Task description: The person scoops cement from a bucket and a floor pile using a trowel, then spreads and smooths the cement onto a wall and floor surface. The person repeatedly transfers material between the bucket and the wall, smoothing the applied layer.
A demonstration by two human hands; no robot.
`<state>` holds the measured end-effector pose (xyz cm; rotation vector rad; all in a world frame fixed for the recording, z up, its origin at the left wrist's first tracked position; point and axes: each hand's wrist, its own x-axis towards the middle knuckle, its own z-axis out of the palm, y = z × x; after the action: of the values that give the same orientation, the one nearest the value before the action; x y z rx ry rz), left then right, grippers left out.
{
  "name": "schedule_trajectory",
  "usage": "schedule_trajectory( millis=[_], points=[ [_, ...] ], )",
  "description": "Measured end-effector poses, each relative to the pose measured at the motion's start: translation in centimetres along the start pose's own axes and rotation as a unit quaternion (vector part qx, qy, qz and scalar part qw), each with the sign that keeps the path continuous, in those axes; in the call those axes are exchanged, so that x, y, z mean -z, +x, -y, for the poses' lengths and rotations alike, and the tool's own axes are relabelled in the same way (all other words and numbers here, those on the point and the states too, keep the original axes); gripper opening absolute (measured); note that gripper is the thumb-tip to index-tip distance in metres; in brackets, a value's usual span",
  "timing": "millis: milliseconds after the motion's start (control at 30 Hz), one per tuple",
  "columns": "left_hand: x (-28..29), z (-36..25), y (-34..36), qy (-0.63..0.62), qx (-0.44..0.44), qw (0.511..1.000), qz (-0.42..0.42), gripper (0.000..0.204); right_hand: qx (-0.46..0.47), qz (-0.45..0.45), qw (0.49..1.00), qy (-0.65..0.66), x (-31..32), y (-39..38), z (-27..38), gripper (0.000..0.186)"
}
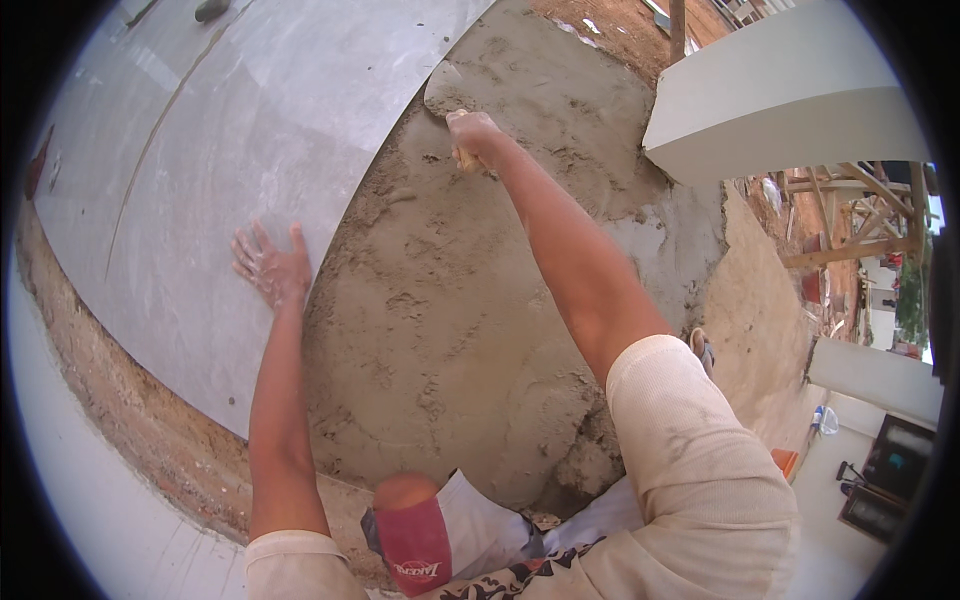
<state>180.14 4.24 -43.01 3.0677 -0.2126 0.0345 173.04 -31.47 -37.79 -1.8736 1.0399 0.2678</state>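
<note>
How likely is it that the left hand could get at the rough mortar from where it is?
Probably yes: the left hand rests, fingers spread, on the smooth grey slab, near the edge that borders the rough mortar, and nothing visible stands between them.

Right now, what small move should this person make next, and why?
Probably draw the trowel toward the body across the wet mortar: the right hand grips it beside the smooth grey slab, and the nearer mortar looks rough, while the left hand rests on the slab.
</note>
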Motion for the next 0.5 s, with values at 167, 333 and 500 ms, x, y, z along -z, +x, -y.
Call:
schedule_trajectory(
  millis=[167, 333, 500],
  points=[
    [0.5, 0.2, 0.1, -0.001, 0.005, 1.0, 0.006, 0.083, -0.022, -0.012, 0.997, -0.068, -1.3, -3.3, 0.6, 0.041],
    [0.6, 0.1, 0.0, -0.001, 0.0, 1.0, -0.001, 0.083, -0.042, 0.007, 0.996, -0.08, -2.3, -7.4, -0.1, 0.049],
    [0.7, 0.2, 0.1, 0.019, 0.003, 1.0, 0.0, 0.082, 0.018, -0.095, 0.96, -0.264, -0.1, -9.7, -2.5, 0.053]
  ],
)
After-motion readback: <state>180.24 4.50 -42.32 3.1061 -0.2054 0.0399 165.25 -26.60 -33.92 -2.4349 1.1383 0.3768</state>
